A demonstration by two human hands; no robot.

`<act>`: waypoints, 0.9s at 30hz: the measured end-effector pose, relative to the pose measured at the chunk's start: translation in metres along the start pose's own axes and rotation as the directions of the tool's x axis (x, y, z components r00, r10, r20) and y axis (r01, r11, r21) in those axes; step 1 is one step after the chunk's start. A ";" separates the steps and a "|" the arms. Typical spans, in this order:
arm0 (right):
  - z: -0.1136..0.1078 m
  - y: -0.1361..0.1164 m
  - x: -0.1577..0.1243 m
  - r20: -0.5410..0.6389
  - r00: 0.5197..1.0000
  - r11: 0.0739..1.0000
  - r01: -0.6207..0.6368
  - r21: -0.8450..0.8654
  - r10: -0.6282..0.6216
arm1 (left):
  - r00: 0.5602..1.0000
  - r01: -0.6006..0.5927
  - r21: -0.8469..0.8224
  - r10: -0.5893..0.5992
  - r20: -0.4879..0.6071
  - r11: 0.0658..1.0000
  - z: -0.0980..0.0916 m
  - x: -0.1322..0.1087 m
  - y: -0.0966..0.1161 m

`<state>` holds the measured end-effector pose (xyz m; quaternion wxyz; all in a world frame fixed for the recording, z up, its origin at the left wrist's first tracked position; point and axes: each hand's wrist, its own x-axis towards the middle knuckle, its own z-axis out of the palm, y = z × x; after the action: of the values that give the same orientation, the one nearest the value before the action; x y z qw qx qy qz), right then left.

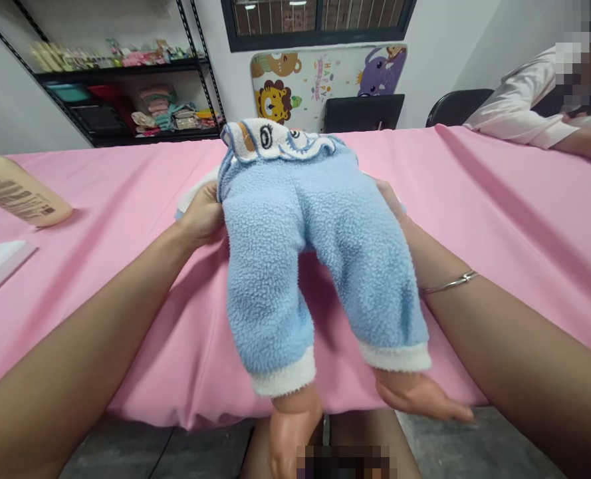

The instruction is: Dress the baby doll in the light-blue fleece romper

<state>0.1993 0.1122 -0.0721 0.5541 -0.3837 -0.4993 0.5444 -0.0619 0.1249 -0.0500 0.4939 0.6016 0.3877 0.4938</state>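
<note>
A baby doll (pixel 268 266) in light blue fleece trousers with white cuffs is held over the front part of the table, its bare feet toward me and hanging past the edge. At its waist is a white cloth with blue trim and stitched eyes (pixel 280 140). My left hand (pixel 203 216) grips the doll's left-hand side at the waist, fingers tucked behind it. On the other side my right hand (pixel 392 203) grips it too, mostly hidden behind the fleece. The doll's upper body is out of sight beyond the cloth.
Pink cloth (pixel 499 219) covers the table. A cream bottle (pixel 20 189) lies at left, near a white flat object (pixel 0 263). Behind stand a black shelf rack (pixel 125 70), a cartoon board (pixel 320 80) and a black monitor-like panel (pixel 362 113). Someone's sleeved arm (pixel 529 106) rests far right.
</note>
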 end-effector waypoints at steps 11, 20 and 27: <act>-0.020 -0.006 0.010 -0.167 0.984 0.993 0.080 0.084 -0.065 | 0.997 -0.017 0.107 0.025 -0.071 0.994 -0.031 0.010 -0.002; -0.012 -0.019 0.016 -0.166 0.986 0.988 0.025 0.154 0.001 | 0.958 0.064 -0.144 -0.102 -0.270 0.987 -0.016 0.006 0.007; -0.004 -0.011 0.029 -0.462 0.876 0.964 0.013 -0.265 -0.139 | 0.926 -0.192 0.772 0.373 -0.062 0.606 -0.022 0.005 -0.010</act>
<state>0.2029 0.1400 -0.0588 0.6271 -0.5535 -0.4279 0.3424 -0.0818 0.1368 -0.0583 0.0693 0.7478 0.5076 0.4223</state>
